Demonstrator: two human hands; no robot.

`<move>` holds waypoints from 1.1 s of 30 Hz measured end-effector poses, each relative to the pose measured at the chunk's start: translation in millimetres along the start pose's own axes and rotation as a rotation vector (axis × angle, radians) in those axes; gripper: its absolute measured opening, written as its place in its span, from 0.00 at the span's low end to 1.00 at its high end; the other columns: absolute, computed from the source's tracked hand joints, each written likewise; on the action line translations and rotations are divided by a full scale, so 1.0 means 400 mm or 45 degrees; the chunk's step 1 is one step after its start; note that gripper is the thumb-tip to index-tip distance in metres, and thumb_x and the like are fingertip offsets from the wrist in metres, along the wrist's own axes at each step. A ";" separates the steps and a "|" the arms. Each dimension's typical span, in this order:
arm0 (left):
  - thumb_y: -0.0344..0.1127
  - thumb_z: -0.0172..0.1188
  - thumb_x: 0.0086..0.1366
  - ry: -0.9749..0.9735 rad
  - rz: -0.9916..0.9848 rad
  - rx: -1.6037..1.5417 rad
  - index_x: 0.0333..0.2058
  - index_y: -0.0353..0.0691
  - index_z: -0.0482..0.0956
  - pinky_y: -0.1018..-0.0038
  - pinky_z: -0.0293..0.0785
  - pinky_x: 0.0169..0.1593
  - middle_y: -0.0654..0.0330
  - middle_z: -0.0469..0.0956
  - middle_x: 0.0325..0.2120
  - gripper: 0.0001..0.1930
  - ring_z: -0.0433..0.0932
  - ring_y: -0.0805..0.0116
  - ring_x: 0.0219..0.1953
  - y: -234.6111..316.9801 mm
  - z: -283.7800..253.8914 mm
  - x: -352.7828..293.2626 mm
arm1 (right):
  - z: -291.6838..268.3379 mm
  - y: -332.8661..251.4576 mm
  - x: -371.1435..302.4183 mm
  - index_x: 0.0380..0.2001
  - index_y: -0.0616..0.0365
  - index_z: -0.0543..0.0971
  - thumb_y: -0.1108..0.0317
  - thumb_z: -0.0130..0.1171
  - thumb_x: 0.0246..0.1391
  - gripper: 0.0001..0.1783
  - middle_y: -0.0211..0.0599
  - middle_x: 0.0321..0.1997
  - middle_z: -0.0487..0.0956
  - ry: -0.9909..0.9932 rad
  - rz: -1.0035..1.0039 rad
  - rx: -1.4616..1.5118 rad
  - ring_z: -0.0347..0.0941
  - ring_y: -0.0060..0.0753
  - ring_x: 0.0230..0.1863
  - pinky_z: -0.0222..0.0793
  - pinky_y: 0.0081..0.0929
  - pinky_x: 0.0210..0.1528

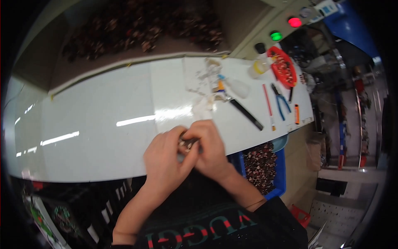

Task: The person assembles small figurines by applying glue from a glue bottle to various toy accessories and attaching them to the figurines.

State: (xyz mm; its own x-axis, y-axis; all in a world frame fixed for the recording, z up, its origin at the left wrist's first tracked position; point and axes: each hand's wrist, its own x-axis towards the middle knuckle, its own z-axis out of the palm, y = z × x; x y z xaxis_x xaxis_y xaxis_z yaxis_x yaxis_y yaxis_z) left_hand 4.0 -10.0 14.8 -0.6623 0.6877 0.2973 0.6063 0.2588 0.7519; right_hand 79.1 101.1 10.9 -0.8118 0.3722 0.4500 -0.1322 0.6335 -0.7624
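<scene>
Both of my hands meet just over the near edge of the white worktable [99,108]. My left hand [162,154] is closed, its fingers bent against the other hand. Pressed up to it from the other side is my right hand [210,147], also closed with the thumb pointing inward. Between the fingertips shows a small dark piece with pale spots [188,143]. Fingers cover most of it, so its exact kind cannot be made out.
A bin compartment holds a heap of dark-and-pale pieces [145,31]. To the right lie a black-handled tool [246,114], a red brush [268,101], blue pliers [282,101], an orange lighter [297,114], a bottle [259,67] and a red tray [286,76]. Below stands a blue crate [282,174].
</scene>
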 end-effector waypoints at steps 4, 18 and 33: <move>0.37 0.65 0.52 -0.033 -0.044 0.014 0.39 0.40 0.74 0.67 0.69 0.28 0.59 0.75 0.23 0.16 0.75 0.59 0.26 0.022 -0.002 0.011 | -0.013 -0.003 -0.001 0.35 0.60 0.71 0.78 0.66 0.41 0.17 0.41 0.36 0.70 -0.009 0.085 0.072 0.69 0.40 0.36 0.70 0.29 0.37; 0.27 0.57 0.59 -0.387 -0.290 -0.617 0.49 0.35 0.71 0.74 0.74 0.40 0.53 0.73 0.41 0.18 0.76 0.63 0.38 -0.045 -0.074 0.016 | 0.018 0.032 -0.009 0.37 0.60 0.70 0.81 0.62 0.38 0.19 0.39 0.40 0.69 -0.057 0.263 0.225 0.71 0.34 0.38 0.71 0.26 0.41; 0.23 0.56 0.55 -0.208 -0.235 -0.614 0.44 0.33 0.71 0.73 0.73 0.42 0.53 0.73 0.38 0.16 0.77 0.63 0.38 -0.064 -0.018 -0.002 | 0.027 0.040 -0.001 0.34 0.61 0.70 0.84 0.61 0.37 0.17 0.39 0.35 0.70 -0.029 0.028 0.071 0.70 0.34 0.33 0.71 0.25 0.31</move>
State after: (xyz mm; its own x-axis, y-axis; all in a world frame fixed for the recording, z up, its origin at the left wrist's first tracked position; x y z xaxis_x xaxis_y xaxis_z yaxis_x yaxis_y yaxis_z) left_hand -14.0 -22.2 -0.4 -0.6382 0.7668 0.0686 0.1903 0.0708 0.9792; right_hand 71.3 103.7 -6.4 -0.8274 0.3701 0.4225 -0.1447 0.5863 -0.7970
